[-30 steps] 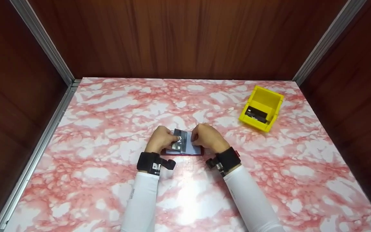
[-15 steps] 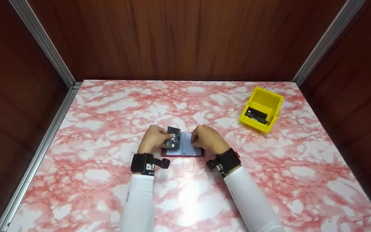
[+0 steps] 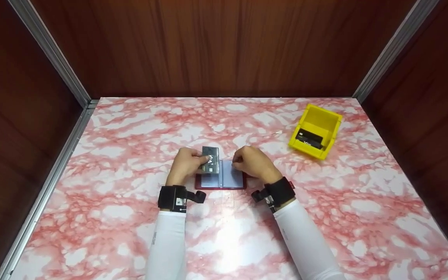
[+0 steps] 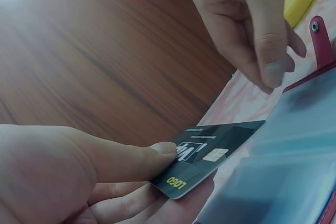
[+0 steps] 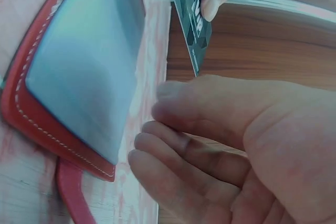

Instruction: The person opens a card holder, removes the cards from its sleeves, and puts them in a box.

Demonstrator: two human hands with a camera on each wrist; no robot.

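Observation:
My left hand (image 3: 187,162) pinches a dark VIP card (image 3: 213,152) between thumb and fingers. In the left wrist view the card (image 4: 220,140) shows a chip and the word LOGO, with the thumb on top. Below it on the table lies an open red card holder (image 3: 232,179) with clear plastic sleeves; the card overlaps its left page in the head view. My right hand (image 3: 256,163) hovers by the holder's far right corner. In the right wrist view its fingers (image 5: 178,166) are loosely bent, holding nothing, just off the clear sleeve (image 5: 84,72).
At the back right stands a yellow bin (image 3: 305,149) with black cards (image 3: 309,139) inside. The holder's red snap strap (image 4: 321,40) sticks out to its right. Dark wood-grain panels (image 3: 224,50) with metal posts border the marbled pink and white table (image 3: 138,124).
The left hand has moved the card leftward off the middle of the holder, then slightly away from me. My right hand has come off the right sleeve and shifted slightly up and right.

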